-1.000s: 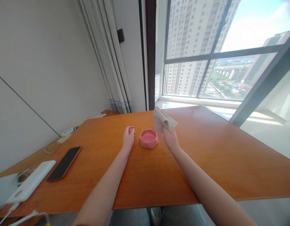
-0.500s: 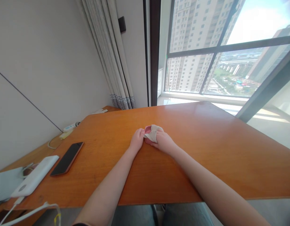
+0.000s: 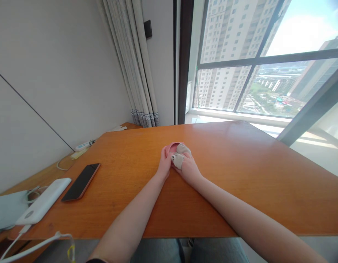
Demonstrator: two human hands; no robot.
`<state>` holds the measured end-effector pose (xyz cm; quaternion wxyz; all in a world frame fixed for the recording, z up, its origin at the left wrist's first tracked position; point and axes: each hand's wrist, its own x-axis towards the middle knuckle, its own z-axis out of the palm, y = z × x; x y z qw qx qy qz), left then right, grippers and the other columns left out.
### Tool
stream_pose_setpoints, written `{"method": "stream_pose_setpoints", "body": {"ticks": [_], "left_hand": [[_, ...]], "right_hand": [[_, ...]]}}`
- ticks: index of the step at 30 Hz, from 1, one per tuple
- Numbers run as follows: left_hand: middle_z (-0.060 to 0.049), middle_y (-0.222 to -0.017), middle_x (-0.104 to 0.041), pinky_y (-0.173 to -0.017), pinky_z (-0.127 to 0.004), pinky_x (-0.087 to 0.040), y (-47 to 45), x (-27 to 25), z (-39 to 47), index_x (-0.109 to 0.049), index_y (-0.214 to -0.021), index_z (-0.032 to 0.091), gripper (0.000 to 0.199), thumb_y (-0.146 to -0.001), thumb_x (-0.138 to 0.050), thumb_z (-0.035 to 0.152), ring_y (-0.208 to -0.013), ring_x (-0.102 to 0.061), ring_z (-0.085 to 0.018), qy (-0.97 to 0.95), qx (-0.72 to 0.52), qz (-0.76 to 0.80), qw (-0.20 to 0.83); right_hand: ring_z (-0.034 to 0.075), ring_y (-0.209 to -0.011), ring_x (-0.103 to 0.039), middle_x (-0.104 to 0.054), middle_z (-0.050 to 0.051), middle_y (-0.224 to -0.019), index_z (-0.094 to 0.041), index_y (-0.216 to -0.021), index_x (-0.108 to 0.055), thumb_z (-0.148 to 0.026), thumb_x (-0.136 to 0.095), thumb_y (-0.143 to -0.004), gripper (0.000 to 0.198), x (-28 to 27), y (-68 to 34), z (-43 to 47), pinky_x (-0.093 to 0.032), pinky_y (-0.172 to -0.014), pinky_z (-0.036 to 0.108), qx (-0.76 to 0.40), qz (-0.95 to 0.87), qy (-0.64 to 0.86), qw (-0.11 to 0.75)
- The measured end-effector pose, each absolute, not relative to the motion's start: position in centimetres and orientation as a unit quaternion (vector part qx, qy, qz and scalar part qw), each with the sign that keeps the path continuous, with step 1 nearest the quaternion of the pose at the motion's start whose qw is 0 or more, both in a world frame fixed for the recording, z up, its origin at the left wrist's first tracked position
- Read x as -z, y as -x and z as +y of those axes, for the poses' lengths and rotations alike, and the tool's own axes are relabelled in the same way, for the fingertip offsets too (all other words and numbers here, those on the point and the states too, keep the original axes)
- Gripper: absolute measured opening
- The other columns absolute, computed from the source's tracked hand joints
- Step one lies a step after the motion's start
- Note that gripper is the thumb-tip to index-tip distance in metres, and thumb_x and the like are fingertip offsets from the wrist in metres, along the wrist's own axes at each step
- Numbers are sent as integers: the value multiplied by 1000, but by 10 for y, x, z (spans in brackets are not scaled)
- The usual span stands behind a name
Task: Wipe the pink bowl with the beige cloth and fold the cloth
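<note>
Over the middle of the table, my left hand [image 3: 164,163] is closed on the side of a small pink bowl-like thing [image 3: 172,147], its hollow facing up. My right hand [image 3: 190,170] is closed on a light grey cloth [image 3: 178,160]. The cloth is bunched against the pink thing's right side and near rim, with part of it over the hollow. Fingers and cloth hide the lower part of the pink thing, so I cannot tell whether it touches the table.
On the wooden table [image 3: 125,175], a dark-screened phone [image 3: 81,182] and a white power bank [image 3: 44,201] with a cable lie to the left. A power strip [image 3: 83,145] sits by the wall. Beyond the far edge are a curtain [image 3: 133,65] and a large window.
My left hand has shifted its grip round the pink thing, which shows more of its hollow. The cloth is bunched differently in my right hand. The view has shifted slightly.
</note>
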<state>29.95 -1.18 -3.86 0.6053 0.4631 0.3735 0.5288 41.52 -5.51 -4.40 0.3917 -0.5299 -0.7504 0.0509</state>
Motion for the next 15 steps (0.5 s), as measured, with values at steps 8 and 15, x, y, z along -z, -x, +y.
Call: {"method": "stream_pose_setpoints", "body": {"ticks": [8,15], "left_hand": [[-6,-111,-64,-92,-36,-47,-276,35,4,-60,-107,21,37,-71,-64,25,-108,-57,-23,-588,-497,388,507],[-7,-133,-50,-98,-33,-44,-301,40,-14,-37,-131,25,59,-78,-62,32,-121,-50,-21,-505,-564,334,561]], "right_hand": [[23,-100,-54,-65,2,-84,-29,-83,-70,-36,-59,-81,13,28,-443,-37,-31,-108,46,-110,-826,435,340],[26,-92,-51,-62,8,-88,-26,-94,-68,-30,-55,-82,18,29,-423,-45,-43,-87,44,-1,-767,546,338]]}}
